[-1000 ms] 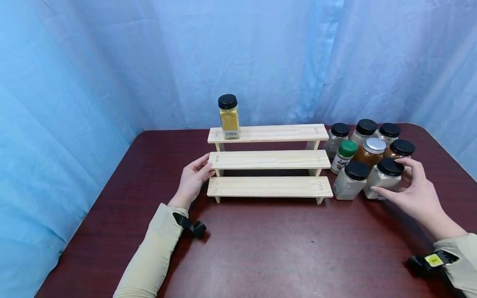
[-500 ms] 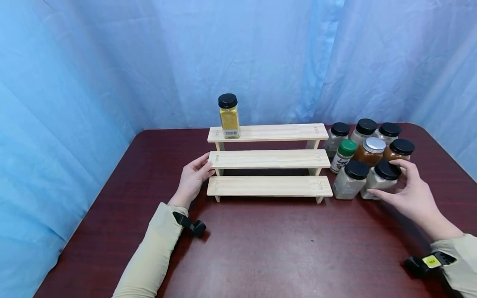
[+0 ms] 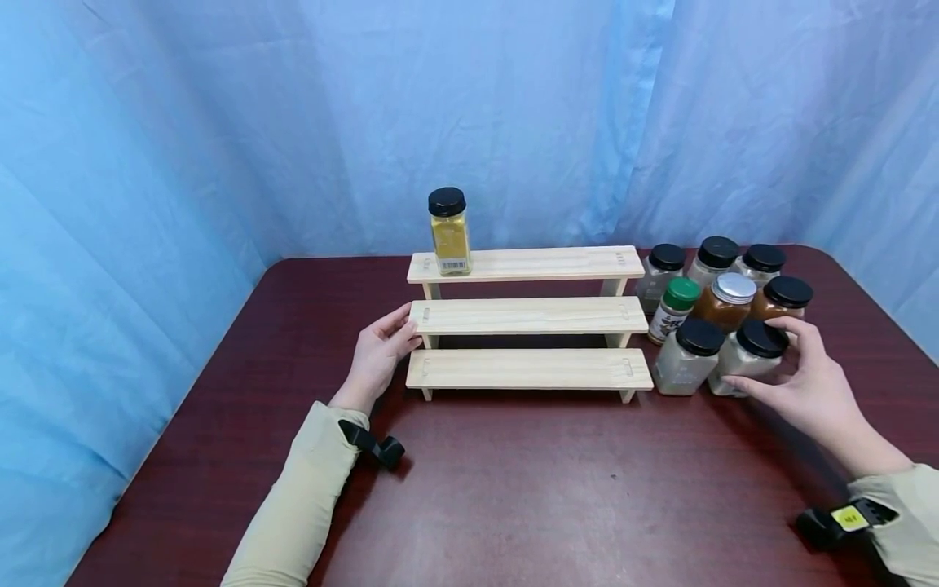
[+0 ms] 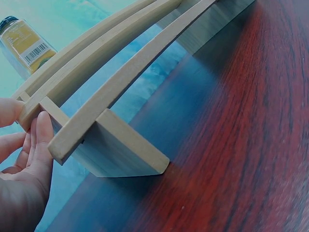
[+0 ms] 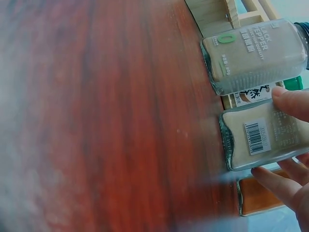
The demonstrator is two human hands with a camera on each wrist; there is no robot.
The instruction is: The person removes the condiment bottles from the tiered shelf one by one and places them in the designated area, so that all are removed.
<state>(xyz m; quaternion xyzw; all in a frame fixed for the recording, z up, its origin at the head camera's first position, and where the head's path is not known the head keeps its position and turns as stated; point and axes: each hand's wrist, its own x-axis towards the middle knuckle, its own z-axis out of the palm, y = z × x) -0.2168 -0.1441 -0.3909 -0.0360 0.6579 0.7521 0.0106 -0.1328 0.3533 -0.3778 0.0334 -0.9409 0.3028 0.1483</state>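
A three-tier wooden shelf rack (image 3: pixel 528 316) stands mid-table. At its left end my left hand (image 3: pixel 377 352) pinches the middle tier; in the left wrist view the thumb (image 4: pixel 9 112) and a finger lie on either side of the board's end. On the right, my right hand (image 3: pixel 814 391) grips a square glass spice jar (image 3: pixel 741 365) of pale powder with a black lid, thumb on one side and fingers on the other. That jar is upright beside a similar pale jar (image 3: pixel 682 363), labelled black pepper in the right wrist view. A yellow spice jar (image 3: pixel 451 236) sits on the top tier's left end.
Behind the two pale jars stand a green-lidded bottle (image 3: pixel 673 308), a silver-lidded brown jar (image 3: pixel 725 302) and a black-lidded brown jar (image 3: pixel 782 297). Several black-lidded jars (image 3: pixel 663 273) line the back. Blue curtains (image 3: pixel 469 122) hang around the dark red table (image 3: pixel 528 489).
My right hand has shifted slightly left with the pale jar, bringing it closer to the neighbouring one, then stayed there. My left hand keeps its hold on the rack.
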